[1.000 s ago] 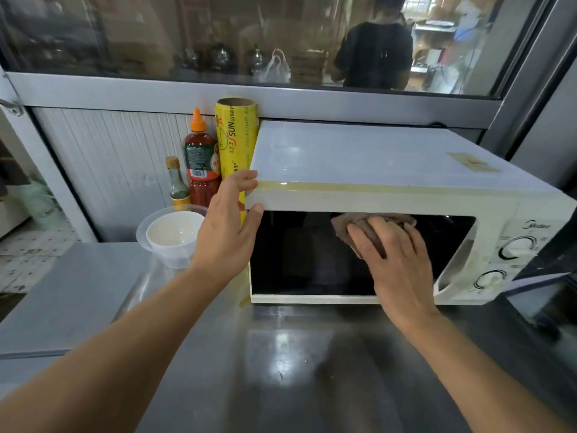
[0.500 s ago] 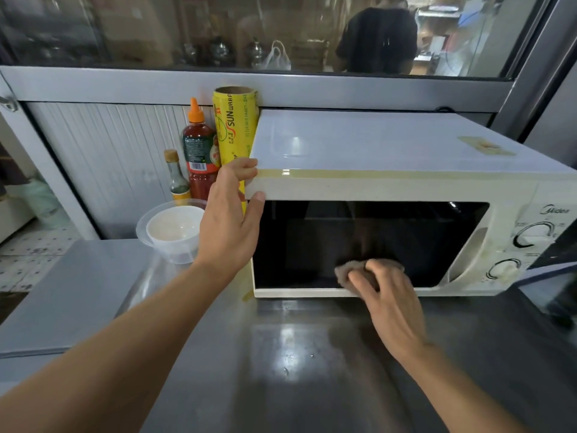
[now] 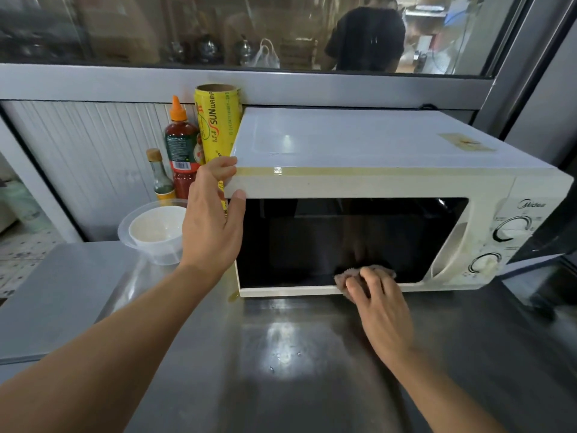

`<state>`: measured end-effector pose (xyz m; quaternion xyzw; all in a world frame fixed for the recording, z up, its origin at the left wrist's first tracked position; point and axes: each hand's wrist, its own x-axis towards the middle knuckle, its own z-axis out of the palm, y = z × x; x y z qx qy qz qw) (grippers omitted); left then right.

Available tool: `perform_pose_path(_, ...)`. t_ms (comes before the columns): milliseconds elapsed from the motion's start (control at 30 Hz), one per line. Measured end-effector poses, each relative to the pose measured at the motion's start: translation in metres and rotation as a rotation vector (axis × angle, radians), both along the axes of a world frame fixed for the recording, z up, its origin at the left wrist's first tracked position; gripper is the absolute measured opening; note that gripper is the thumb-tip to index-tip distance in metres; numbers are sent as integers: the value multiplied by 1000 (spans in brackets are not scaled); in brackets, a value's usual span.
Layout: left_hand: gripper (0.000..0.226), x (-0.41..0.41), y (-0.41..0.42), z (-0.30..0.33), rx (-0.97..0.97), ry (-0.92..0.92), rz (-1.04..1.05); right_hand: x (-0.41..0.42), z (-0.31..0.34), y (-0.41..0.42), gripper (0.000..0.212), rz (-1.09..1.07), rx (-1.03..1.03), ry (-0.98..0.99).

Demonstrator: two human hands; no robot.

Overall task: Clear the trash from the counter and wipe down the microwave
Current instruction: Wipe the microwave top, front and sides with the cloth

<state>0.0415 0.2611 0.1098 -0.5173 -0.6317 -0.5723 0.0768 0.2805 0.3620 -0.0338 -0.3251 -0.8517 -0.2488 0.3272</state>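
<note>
a white microwave (image 3: 368, 151) sits on the steel tabletop (image 3: 281, 354) with its back against the wall under the window, door shut, dark glass facing out. the left hand (image 3: 212, 223) braces its top left front corner: the fingers (image 3: 223, 167) lie over the upper edge and the thumb presses the front face just below, so the hand is clamped on that corner. the right hand (image 3: 379, 304) is down at the lower edge of the door, a little right of the middle, its fingers curled together and pressing a small brownish cloth (image 3: 343, 276) flat against the glass and the bottom strip of the frame. the cloth pokes out above and to the left of the knuckles.

to the right of the door are two round dials (image 3: 512, 228), one above the other, on a yellowed control panel. a faded sticker (image 3: 465, 142) lies on the top near the right back corner.

left of the microwave, against the ribbed wall, stand a yellow roll of cling wrap (image 3: 218, 126) touching the microwave's side, a red sauce bottle (image 3: 181, 148) with an orange cap just beside it, and a smaller glass bottle (image 3: 160, 176) with a cork-coloured top. in front of them sits a clear plastic bowl (image 3: 137, 242) with a white bowl (image 3: 157, 226) nested inside it, near the left wrist but apart from it. i see a few droplets on the tabletop in front of the microwave.
</note>
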Motion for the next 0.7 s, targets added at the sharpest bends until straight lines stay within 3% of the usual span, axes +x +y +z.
perform_pose_path(100, 26, -1, 1, -1, -2, 16, 13, 3, 7, 0, 61, 3, -111, -30)
perform_pose_path(333, 27, 5, -4, 5, -41, -1, 52, 4, 98, 14, 37, 8, -127, 313)
perform_pose_path(500, 24, 4, -2, 4, -36, 25, 76, 9, 107, 20, 43, 35, 77, 234)
perform_pose_path(600, 25, 3, -1, 2, -27, 42, 79, 24, 103, 26, 36, -101, -22, 362)
perform_pose_path(700, 26, 2, 0, 1, -17, 53, 91, 33, 104, 30, 35, -234, 72, 321)
